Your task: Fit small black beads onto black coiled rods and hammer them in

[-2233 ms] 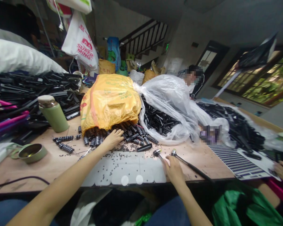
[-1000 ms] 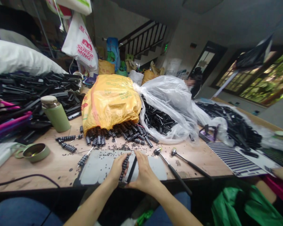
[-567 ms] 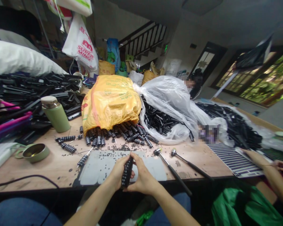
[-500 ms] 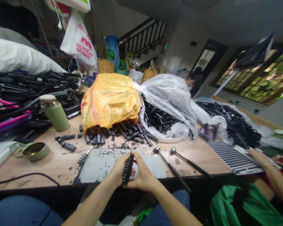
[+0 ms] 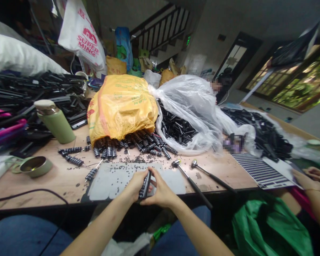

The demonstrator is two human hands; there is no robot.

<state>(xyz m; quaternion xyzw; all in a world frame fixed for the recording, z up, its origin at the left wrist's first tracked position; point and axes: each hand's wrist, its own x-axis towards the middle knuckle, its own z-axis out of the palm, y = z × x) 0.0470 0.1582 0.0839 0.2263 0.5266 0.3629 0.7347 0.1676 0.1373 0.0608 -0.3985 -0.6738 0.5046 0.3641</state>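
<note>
A black bar-shaped piece (image 5: 144, 185) with rows of pale marks stands between my two hands, above the front of a grey mat (image 5: 109, 179). My left hand (image 5: 135, 185) grips its left side. On its right, my right hand (image 5: 161, 190) has thumb and fingers at its top and bottom ends. Small black bits lie scattered over the mat and behind it. Behind these, several black-and-silver ribbed rods (image 5: 110, 148) stick out from under a yellow sack (image 5: 125, 106).
Right of the mat lie two hammers (image 5: 193, 185) (image 5: 216, 177). A cup (image 5: 37, 167) and green bottle (image 5: 54, 122) stand left. Plastic bags (image 5: 186, 103) hold black parts. At far right, a person's hands (image 5: 309, 179) are near a striped sheet (image 5: 261, 172).
The camera view has shifted slightly. The piece between my hands has turned a little, showing more of its plain dark side. The other person's hands have moved, leaving the white strip.
</note>
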